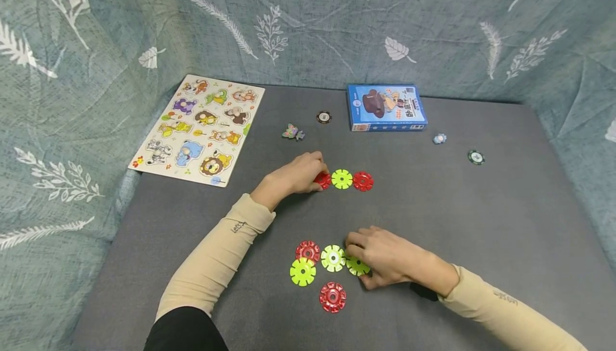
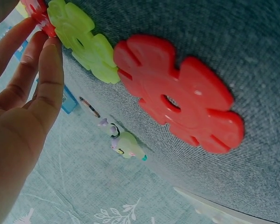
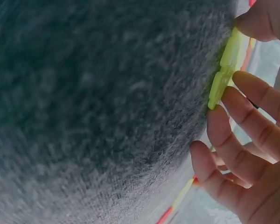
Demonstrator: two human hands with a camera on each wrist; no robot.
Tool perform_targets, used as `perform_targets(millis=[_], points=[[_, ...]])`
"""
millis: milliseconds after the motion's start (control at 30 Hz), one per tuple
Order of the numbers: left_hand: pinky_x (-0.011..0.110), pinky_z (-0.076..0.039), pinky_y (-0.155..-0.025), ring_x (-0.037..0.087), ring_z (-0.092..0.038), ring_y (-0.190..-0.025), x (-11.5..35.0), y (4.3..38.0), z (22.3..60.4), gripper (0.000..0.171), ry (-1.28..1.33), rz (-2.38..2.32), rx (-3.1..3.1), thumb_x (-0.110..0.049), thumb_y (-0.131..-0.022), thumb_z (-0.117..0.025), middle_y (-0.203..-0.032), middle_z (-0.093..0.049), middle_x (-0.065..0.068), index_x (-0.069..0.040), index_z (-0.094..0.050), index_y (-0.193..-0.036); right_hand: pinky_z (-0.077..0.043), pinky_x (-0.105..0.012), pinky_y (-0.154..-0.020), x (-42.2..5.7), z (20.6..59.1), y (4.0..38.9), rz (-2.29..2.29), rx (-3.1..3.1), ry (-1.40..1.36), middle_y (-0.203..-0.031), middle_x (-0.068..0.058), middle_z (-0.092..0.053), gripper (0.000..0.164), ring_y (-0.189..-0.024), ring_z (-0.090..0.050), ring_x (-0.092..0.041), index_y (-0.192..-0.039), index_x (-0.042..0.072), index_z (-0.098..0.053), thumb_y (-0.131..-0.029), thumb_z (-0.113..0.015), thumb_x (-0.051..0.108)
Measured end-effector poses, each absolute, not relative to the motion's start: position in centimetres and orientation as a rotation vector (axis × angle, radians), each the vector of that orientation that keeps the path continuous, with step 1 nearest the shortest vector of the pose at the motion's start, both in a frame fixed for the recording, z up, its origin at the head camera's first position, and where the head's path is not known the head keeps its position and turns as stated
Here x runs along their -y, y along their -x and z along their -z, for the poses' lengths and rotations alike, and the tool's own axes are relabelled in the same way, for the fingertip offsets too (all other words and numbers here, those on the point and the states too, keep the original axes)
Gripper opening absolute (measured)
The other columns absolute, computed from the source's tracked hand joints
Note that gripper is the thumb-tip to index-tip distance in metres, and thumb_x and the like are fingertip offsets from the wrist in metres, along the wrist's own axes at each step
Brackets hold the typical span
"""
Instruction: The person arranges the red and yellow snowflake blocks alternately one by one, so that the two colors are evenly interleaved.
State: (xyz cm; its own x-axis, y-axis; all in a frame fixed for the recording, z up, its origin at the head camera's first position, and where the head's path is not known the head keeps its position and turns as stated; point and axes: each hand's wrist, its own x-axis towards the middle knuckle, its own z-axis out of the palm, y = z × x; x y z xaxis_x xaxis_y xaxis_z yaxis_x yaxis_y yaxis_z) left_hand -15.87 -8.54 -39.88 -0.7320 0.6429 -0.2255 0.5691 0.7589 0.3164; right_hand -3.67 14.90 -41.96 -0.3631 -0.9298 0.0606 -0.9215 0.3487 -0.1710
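Red disc (image 1: 324,181): left hand (image 1: 299,173) partly closed, pinching rim | Yellow-green disc (image 1: 357,267): right hand (image 1: 387,254) half open, gripping between thumb and fingertips

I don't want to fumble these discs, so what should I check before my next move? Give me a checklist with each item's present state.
1. Right hand pinches a lower yellow-green disc between thumb and fingers: ok.
2. Left hand holds a red disc in the upper row: ok.
3. Colours alternate to its right, a green disc and then an end red disc: ok.
4. Loose discs all lie apart: not ok; the leftmost yellow-green one overlaps a red one.
5. Right hand's disc is raised off the table: cannot tell.
6. Blue box is away from both hands: ok.
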Motion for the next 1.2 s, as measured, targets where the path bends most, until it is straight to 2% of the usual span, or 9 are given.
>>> perform_targets(millis=[267, 567, 833, 1067, 1200], points=[[0.04, -0.047, -0.092, 0.028, -0.057, -0.101, 8.6, 15.9, 40.0, 0.035, -0.954, -0.323, -2.64, -0.02, -0.086, -0.073, -0.113, -0.059, 0.014, -0.005, -0.068, -0.117, -0.052, -0.028, -0.073, -16.8, 42.2, 5.2, 0.391, -2.619, 1.699, -0.094, 0.003, -0.061, 0.041, -0.08, -0.057, -0.01, -0.096, 0.012, -0.065, -0.059, -0.078, 0.027], [0.039, -0.048, -0.091, 0.028, -0.057, -0.099, 8.6, 15.9, 40.1, 0.034, -0.959, -0.332, -2.647, -0.019, -0.085, -0.073, -0.112, -0.059, 0.013, -0.005, -0.069, -0.116, -0.052, -0.032, -0.077, -19.9, 41.3, 9.5, 0.419, -2.708, 1.358, -0.1, 0.001, -0.061, 0.043, -0.087, -0.056, -0.01, -0.104, 0.01, -0.066, -0.066, -0.08, 0.024], [0.039, -0.048, -0.089, 0.027, -0.057, -0.097, 8.7, 15.9, 40.3, 0.034, -0.97, -0.342, -2.659, -0.02, -0.085, -0.074, -0.11, -0.059, 0.013, -0.005, -0.069, -0.115, -0.05, -0.031, -0.073, -20.7, 41.2, 14.1, 0.466, -2.756, 1.113, -0.1, -0.003, -0.063, 0.045, -0.083, -0.056, -0.013, -0.107, 0.008, -0.067, -0.066, -0.079, 0.02], [0.039, -0.047, -0.089, 0.027, -0.057, -0.097, 8.7, 16.0, 40.3, 0.034, -0.988, -0.345, -2.662, -0.02, -0.084, -0.075, -0.109, -0.06, 0.013, -0.005, -0.07, -0.114, -0.049, -0.032, -0.072, -20.5, 41.4, 16.3, 0.458, -2.76, 1.064, -0.099, -0.007, -0.066, 0.049, -0.081, -0.055, -0.015, -0.111, 0.003, -0.067, -0.066, -0.079, 0.019], [0.039, -0.047, -0.09, 0.027, -0.057, -0.098, 8.7, 16.0, 40.3, 0.034, -0.982, -0.345, -2.659, -0.021, -0.084, -0.075, -0.11, -0.06, 0.013, -0.005, -0.07, -0.114, -0.05, -0.035, -0.075, -20.4, 41.3, 16.7, 0.456, -2.753, 1.038, -0.101, -0.007, -0.067, 0.051, -0.084, -0.057, -0.016, -0.114, 0.004, -0.067, -0.066, -0.08, 0.019]])
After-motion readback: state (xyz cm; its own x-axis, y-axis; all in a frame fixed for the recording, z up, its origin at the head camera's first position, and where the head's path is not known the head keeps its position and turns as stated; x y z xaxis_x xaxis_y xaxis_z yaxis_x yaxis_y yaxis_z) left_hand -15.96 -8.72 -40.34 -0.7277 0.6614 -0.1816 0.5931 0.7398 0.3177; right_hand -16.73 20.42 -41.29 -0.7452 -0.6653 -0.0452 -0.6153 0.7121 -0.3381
